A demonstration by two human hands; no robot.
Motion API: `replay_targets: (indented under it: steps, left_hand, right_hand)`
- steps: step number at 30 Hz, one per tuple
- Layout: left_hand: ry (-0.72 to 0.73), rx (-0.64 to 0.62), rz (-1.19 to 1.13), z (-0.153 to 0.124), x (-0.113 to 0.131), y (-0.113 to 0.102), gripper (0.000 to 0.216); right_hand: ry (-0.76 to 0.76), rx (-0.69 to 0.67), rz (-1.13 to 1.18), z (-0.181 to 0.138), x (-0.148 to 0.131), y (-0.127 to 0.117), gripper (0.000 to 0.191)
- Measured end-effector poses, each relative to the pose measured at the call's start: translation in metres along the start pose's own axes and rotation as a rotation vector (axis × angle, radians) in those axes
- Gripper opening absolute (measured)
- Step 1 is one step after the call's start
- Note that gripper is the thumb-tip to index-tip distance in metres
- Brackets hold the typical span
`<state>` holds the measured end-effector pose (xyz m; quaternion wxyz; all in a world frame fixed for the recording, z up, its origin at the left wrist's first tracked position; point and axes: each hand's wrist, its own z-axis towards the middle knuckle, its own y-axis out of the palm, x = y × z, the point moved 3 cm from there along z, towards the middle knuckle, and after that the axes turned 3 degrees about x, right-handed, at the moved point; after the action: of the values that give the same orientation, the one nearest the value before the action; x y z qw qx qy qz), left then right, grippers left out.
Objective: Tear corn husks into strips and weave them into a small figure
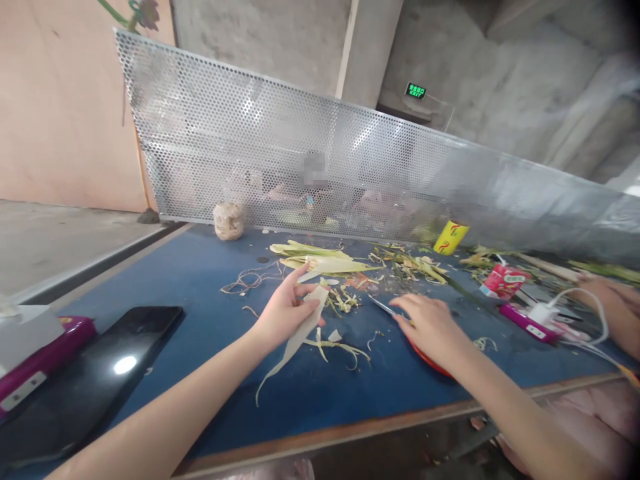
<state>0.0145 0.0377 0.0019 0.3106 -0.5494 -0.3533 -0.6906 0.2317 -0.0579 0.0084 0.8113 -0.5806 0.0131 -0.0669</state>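
My left hand [290, 308] pinches a pale, dry corn husk strip [300, 331] between thumb and fingers; its thin tail hangs toward the table's front. My right hand [425, 323] is closed over a pair of scissors [384, 307]. Their blades point away to the left and a red handle [429, 360] shows below the palm, the rest hidden by the hand. Beyond my left hand lies a pile of yellow-green husks [335, 260]. Between the hands are small husk scraps [345, 300] and thin torn strips [345, 347].
A black phone [100, 380] lies at left beside a purple power strip [75, 337]. A perforated metal screen [280, 147] borders the blue table [210, 393]. At right are a yellow roll [451, 237], a red drink carton [505, 281], another power strip [527, 325] and another person's hand [607, 303].
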Motion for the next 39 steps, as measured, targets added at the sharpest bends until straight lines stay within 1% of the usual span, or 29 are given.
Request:
replay_targets:
  steps: [2, 3, 4, 6, 8, 13, 16, 19, 23, 27, 30, 32, 33, 35, 36, 37, 38, 39]
  left_hand:
    - [-0.013, -0.010, 0.015, 0.000, 0.001, 0.001, 0.073]
    - [-0.019, -0.011, 0.022, 0.000, 0.001, 0.001, 0.073]
    - [-0.021, -0.015, 0.022, 0.000, 0.001, 0.000, 0.072]
    - [-0.017, -0.013, 0.028, 0.001, 0.001, -0.001, 0.072]
    - [-0.010, -0.015, 0.028, 0.001, 0.002, -0.002, 0.072]
    - [-0.024, -0.026, 0.046, 0.000, 0.001, 0.000, 0.069]
    - [-0.021, -0.017, 0.075, 0.000, 0.001, 0.000, 0.062]
    - [-0.022, 0.016, 0.092, 0.001, 0.002, 0.000, 0.057]
    - [-0.034, 0.052, 0.025, 0.001, 0.004, 0.000, 0.058]
    - [-0.042, 0.025, -0.002, 0.000, 0.005, 0.002, 0.056]
    - [-0.042, -0.003, 0.010, 0.000, 0.005, 0.002, 0.056]
    - [-0.039, -0.006, 0.015, 0.000, 0.004, 0.002, 0.055]
    - [-0.038, -0.006, 0.014, 0.000, 0.004, 0.002, 0.054]
    - [-0.033, -0.019, 0.001, -0.002, 0.005, 0.003, 0.052]
    - [-0.027, -0.031, -0.013, -0.002, 0.005, 0.004, 0.053]
    - [-0.018, -0.048, -0.031, -0.004, 0.006, 0.006, 0.054]
    - [-0.002, -0.055, -0.052, -0.005, 0.008, 0.007, 0.056]
    - [0.014, -0.059, -0.069, -0.006, 0.009, 0.008, 0.059]
  right_hand:
    - [-0.205, 0.018, 0.121, 0.007, -0.033, -0.003, 0.024]
    - [-0.265, 0.020, 0.155, 0.011, -0.047, -0.002, 0.024]
    - [-0.311, 0.025, 0.171, 0.014, -0.059, 0.000, 0.024]
    - [-0.404, -0.016, 0.181, 0.020, -0.078, 0.007, 0.025]
    - [-0.449, -0.039, 0.170, 0.023, -0.086, 0.013, 0.023]
    - [-0.489, -0.023, 0.140, 0.022, -0.087, 0.023, 0.016]
    - [-0.500, -0.013, 0.145, 0.019, -0.086, 0.023, 0.015]
    - [-0.504, -0.006, 0.182, 0.016, -0.083, 0.021, 0.014]
    - [-0.505, -0.003, 0.268, 0.014, -0.079, 0.020, 0.014]
    - [-0.516, -0.015, 0.283, 0.013, -0.082, 0.023, 0.014]
    - [-0.538, 0.003, 0.305, 0.012, -0.086, 0.022, 0.016]
    - [-0.516, 0.031, 0.321, 0.014, -0.080, 0.018, 0.016]
    - [-0.480, 0.054, 0.328, 0.017, -0.072, 0.014, 0.016]
    - [-0.352, 0.104, 0.344, 0.028, -0.050, 0.004, 0.020]
    - [-0.234, 0.185, 0.339, 0.036, -0.036, -0.003, 0.022]
    - [-0.093, 0.303, 0.324, 0.044, -0.023, -0.012, 0.024]
    - [-0.009, 0.384, 0.312, 0.051, -0.013, -0.019, 0.024]
    - [0.031, 0.429, 0.311, 0.056, -0.010, -0.026, 0.025]
